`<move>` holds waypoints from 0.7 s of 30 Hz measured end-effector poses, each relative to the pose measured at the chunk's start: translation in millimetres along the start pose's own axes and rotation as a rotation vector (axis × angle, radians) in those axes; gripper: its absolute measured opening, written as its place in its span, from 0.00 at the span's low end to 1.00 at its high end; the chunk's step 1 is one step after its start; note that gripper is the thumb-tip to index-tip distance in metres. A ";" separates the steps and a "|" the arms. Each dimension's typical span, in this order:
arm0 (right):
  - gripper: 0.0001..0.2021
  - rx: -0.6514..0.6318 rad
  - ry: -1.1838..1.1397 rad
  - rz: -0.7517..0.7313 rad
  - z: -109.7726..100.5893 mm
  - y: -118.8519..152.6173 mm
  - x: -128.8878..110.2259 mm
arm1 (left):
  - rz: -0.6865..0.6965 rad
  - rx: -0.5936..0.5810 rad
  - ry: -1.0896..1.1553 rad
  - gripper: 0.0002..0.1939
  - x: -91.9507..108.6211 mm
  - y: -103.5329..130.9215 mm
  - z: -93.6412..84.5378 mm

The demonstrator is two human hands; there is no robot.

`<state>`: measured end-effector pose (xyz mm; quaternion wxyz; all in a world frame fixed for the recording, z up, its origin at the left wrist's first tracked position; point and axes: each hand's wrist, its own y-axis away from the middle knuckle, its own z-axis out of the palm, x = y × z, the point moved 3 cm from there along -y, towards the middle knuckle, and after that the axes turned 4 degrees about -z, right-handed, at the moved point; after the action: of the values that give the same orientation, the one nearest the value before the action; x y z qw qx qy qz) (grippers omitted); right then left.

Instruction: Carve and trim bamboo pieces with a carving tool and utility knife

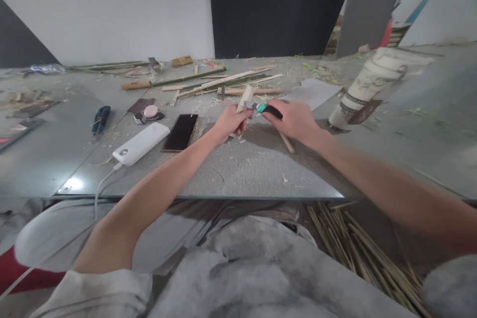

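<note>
My left hand [233,121] is closed round a pale strip of wood or bamboo [245,96], whose upper end sticks up past the fingers. In my right hand [294,118] is a utility knife [269,110] with a black and green handle. Its metal blade points left and meets the strip, or comes very close to it, just above my left fingers. Beneath my right hand, a thin wooden stick [286,142] slants down over the glass tabletop [257,174]. Pale shavings lie around both hands.
Bamboo strips [231,82] and shavings lie behind my hands. To the left are a phone [181,132], a white power bank [141,144] with a cable, and a blue-black tool [100,119]. A tall patterned cup [367,87] stands right; bamboo sticks [365,253] lie below the table edge.
</note>
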<state>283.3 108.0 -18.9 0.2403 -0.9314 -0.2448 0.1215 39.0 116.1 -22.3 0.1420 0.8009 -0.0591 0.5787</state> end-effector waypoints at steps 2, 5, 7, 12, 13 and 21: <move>0.26 0.010 0.007 -0.001 -2.0 -0.2 1.3 | 0.017 -0.004 0.010 0.17 1.4 1.7 1.4; 0.27 0.017 0.022 -0.011 -8.7 -0.8 1.8 | 0.063 -0.024 0.037 0.21 6.7 5.8 2.8; 0.28 0.022 0.037 -0.008 -14.2 -1.5 2.0 | 0.093 -0.044 0.055 0.24 12.0 9.1 3.3; 0.27 0.050 0.083 0.013 -22.8 -4.4 2.3 | 0.125 -0.069 0.065 0.26 22.9 14.7 3.3; 0.27 0.052 0.084 0.013 -23.0 -4.8 2.6 | 0.128 -0.062 0.060 0.26 24.0 15.1 2.9; 0.31 0.098 0.090 0.022 -20.9 -4.1 9.1 | 0.128 -0.032 0.021 0.25 29.8 15.5 0.7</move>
<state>296.6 107.7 0.1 0.2951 -0.9258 -0.2170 0.0938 45.3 103.1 8.1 0.1180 0.7872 -0.1178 0.5938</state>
